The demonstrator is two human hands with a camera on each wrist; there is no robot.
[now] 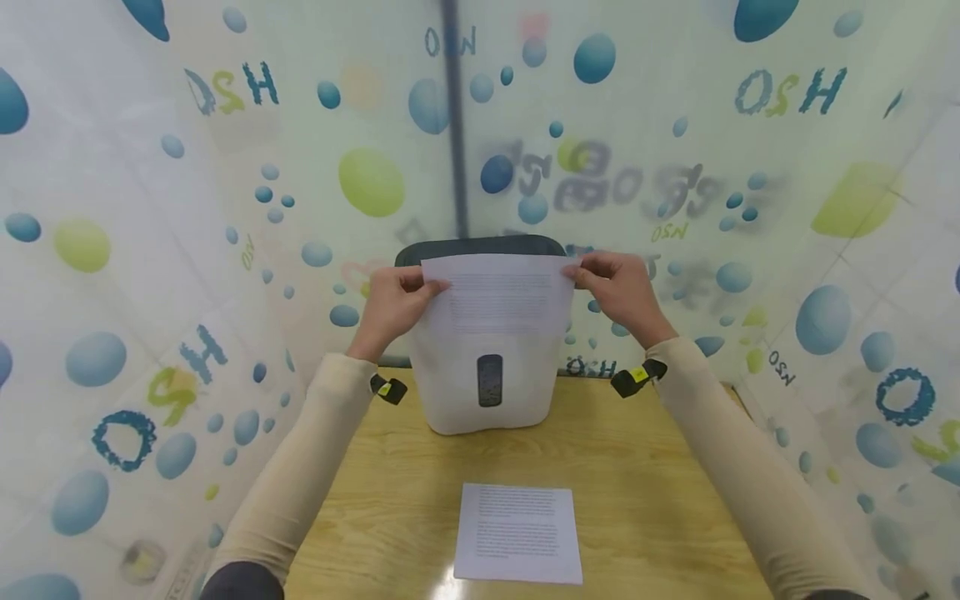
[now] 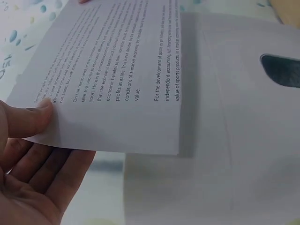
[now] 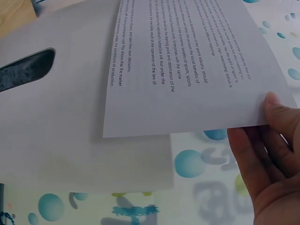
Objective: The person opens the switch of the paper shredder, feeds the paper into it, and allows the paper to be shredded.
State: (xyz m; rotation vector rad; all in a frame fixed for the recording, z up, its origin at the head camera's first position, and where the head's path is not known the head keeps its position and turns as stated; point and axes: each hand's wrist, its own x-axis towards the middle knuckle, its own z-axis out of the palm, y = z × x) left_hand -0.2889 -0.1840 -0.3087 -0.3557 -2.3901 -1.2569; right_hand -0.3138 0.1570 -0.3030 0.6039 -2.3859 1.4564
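Note:
A printed sheet of paper [image 1: 498, 296] is held up in front of a white bin-shaped machine [image 1: 450, 383] with a dark top and a dark oval window. My left hand [image 1: 393, 304] pinches the sheet near its upper left corner, thumb over the print. Near the upper right corner my right hand [image 1: 618, 292] pinches it likewise. In the left wrist view, the left thumb [image 2: 30, 119] lies on the page with the fingers beneath it. The right wrist view has the right thumb [image 3: 281, 115] at the page's edge.
Another printed sheet [image 1: 517, 533] lies flat on the wooden table [image 1: 645, 483], nearer to me than the machine. Curtains [image 1: 300, 167] patterned with blue and green dots and lettering hang behind and on both sides. A black wrist camera [image 1: 637, 377] sits on the right sleeve.

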